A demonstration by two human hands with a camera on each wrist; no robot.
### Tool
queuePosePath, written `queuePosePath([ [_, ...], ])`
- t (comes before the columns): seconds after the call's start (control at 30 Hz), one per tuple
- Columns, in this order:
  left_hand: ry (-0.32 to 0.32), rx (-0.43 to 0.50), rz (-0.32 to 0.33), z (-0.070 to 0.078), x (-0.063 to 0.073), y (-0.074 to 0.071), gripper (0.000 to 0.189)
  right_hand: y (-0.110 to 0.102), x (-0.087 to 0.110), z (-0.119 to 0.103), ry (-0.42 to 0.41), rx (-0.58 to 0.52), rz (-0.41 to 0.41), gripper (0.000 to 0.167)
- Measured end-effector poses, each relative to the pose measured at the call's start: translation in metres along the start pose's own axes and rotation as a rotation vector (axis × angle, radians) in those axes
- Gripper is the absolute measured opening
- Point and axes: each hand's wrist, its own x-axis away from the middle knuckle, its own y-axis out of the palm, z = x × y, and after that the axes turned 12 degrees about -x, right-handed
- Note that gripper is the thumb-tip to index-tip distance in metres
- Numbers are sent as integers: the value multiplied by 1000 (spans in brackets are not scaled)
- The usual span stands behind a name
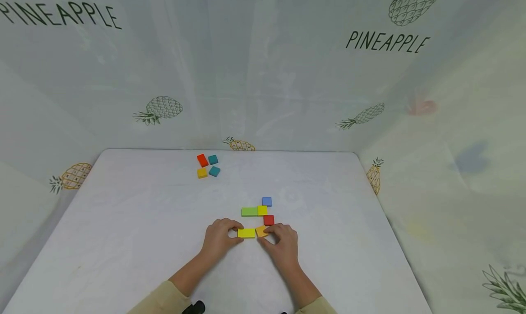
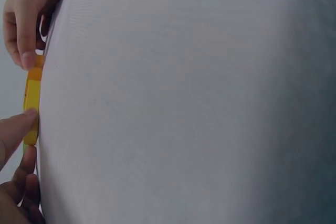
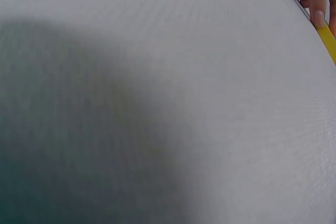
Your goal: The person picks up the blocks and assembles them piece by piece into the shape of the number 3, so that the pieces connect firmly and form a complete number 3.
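Near the middle of the table, in the head view, my left hand (image 1: 218, 237) pinches the left end of a long yellow block (image 1: 246, 233) between thumb and finger. My right hand (image 1: 285, 244) pinches an orange block (image 1: 260, 232), slightly turned, at the yellow block's right end. Just above the orange block lies a red block (image 1: 269, 220). Farther up are a long green block (image 1: 249, 212), a small yellow block (image 1: 262, 210) against its right end, and a blue block (image 1: 266, 202). The left wrist view shows the long yellow block (image 2: 32, 95) under my left thumb.
Toward the table's back edge sits a loose group: a red-orange block (image 1: 202, 160), a yellow-orange block (image 1: 202, 173) and two teal blocks (image 1: 214, 171). A pineapple-print curtain (image 1: 255, 76) hangs behind the white table (image 1: 135, 204).
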Motion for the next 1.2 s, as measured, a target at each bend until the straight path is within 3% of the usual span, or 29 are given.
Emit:
queuePosePath([
  [0.73,-19,-17,-1,3,0,-1,30,-1,1,-1,-7,-23,-1,21],
  [1.2,-11,-7,-2,3,2,-1,29,-1,1,4,-68,-35,6,19],
])
